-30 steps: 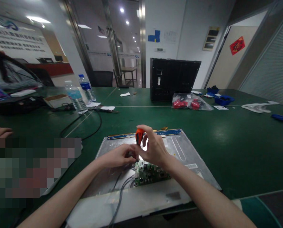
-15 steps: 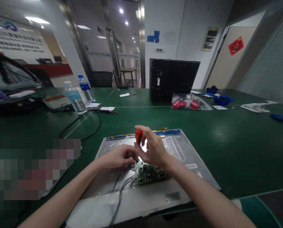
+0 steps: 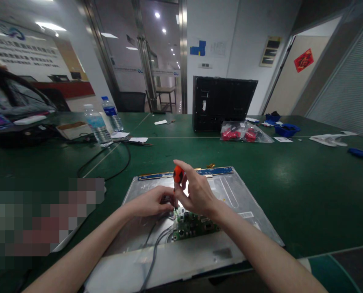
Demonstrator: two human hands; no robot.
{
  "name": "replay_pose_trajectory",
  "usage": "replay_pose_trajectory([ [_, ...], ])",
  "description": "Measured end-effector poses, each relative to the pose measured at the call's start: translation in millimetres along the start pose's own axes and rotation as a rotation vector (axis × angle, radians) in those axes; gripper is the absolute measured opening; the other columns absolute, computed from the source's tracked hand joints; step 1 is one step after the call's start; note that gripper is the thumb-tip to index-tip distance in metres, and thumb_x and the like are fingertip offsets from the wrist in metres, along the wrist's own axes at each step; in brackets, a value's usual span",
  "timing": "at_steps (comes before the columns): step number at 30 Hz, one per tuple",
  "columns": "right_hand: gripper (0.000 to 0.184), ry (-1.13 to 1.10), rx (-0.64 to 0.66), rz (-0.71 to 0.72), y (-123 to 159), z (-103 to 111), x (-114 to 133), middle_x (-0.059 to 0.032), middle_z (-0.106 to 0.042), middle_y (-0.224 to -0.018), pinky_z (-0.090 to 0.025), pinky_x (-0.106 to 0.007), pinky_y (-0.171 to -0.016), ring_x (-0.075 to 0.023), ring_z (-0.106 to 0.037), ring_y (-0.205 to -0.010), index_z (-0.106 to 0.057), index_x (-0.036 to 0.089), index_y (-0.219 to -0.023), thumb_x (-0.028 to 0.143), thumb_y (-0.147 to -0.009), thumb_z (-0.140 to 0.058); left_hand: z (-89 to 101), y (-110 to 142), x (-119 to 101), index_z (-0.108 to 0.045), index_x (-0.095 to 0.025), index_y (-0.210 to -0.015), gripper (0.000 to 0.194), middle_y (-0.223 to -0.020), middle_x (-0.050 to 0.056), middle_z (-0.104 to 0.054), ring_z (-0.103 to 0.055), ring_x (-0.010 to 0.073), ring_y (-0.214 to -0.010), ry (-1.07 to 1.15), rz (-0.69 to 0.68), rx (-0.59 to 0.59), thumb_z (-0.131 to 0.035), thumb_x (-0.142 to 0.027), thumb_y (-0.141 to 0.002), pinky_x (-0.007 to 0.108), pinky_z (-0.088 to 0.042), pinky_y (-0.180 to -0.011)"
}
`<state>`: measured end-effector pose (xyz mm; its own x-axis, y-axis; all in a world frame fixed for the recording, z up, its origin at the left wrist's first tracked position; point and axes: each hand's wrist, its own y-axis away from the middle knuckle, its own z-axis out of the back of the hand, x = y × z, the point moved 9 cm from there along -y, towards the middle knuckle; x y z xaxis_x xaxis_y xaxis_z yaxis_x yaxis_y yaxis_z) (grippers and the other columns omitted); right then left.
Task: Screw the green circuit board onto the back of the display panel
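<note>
A silver metal display panel (image 3: 236,199) lies flat on the green table in front of me. A small green circuit board (image 3: 193,226) sits on it, with grey cables (image 3: 153,248) running toward me. My right hand (image 3: 196,193) is closed round an orange-handled screwdriver (image 3: 178,175), held upright with its tip down at the board's top left corner. My left hand (image 3: 151,201) rests on the panel beside that tip, fingers curled and pinched close to it; what they hold, if anything, is hidden.
Two water bottles (image 3: 97,124) and a black cable (image 3: 120,162) are at the left. A black monitor housing (image 3: 222,101) stands behind, with a bag of red parts (image 3: 244,132) and blue trays (image 3: 286,128) to the right. Another person (image 3: 7,97) sits far left.
The other person's hand at the far left edge has withdrawn out of view. My right fingers have shifted slightly on the screwdriver handle; my left hand stays in place.
</note>
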<state>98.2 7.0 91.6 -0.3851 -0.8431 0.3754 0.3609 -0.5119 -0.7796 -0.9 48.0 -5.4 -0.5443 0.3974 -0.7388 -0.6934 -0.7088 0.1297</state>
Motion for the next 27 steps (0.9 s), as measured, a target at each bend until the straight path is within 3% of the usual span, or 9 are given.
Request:
replay_pose_trajectory([
  [7, 0.051, 0.059, -0.018, 0.003, -1.7, 2.3, -1.8, -0.0026, -0.059, -0.096, -0.048, -0.025, -0.054, -0.0110, -0.052, -0.061, -0.039, 0.024, -0.139, 0.028, -0.093, -0.059, 2.0, 0.7, -0.5, -0.066, -0.019, -0.088, 0.017, -0.085, 0.002, -0.068, -0.063, 0.0228, -0.081, -0.015, 0.018, 0.001, -0.060, -0.026, -0.073, 0.034, -0.050, -0.077],
  [14, 0.064, 0.114, 0.018, 0.012, -0.3, -1.2, 0.2, -0.0055, -0.063, -0.096, -0.050, -0.027, -0.053, -0.0130, -0.054, -0.060, -0.022, 0.020, -0.151, 0.023, -0.094, -0.052, 0.0, 1.4, -3.3, -0.063, -0.019, -0.084, 0.014, -0.086, 0.004, -0.068, -0.063, 0.0235, -0.084, 0.064, 0.006, -0.018, -0.060, -0.027, -0.073, 0.035, -0.051, -0.081],
  [20, 0.055, 0.057, -0.026, 0.009, 1.2, 2.2, -0.9, -0.0063, -0.065, -0.101, -0.051, -0.025, -0.055, -0.0115, -0.059, -0.061, -0.032, 0.019, -0.137, 0.024, -0.089, -0.058, 2.0, 1.5, -9.9, -0.062, -0.018, -0.084, 0.014, -0.083, 0.002, -0.068, -0.062, 0.0219, -0.079, 0.038, -0.005, -0.014, -0.059, -0.025, -0.073, 0.033, -0.050, -0.076],
  [27, 0.047, 0.068, -0.071, -0.034, 1.2, 3.3, -6.6, -0.0036, -0.065, -0.096, -0.047, -0.024, -0.053, -0.0097, -0.055, -0.056, -0.036, 0.021, -0.132, 0.028, -0.091, -0.058, 0.7, -0.6, -3.2, -0.063, -0.018, -0.081, 0.011, -0.085, 0.003, -0.066, -0.062, 0.0218, -0.081, -0.001, 0.004, 0.022, -0.061, -0.026, -0.074, 0.033, -0.050, -0.077],
])
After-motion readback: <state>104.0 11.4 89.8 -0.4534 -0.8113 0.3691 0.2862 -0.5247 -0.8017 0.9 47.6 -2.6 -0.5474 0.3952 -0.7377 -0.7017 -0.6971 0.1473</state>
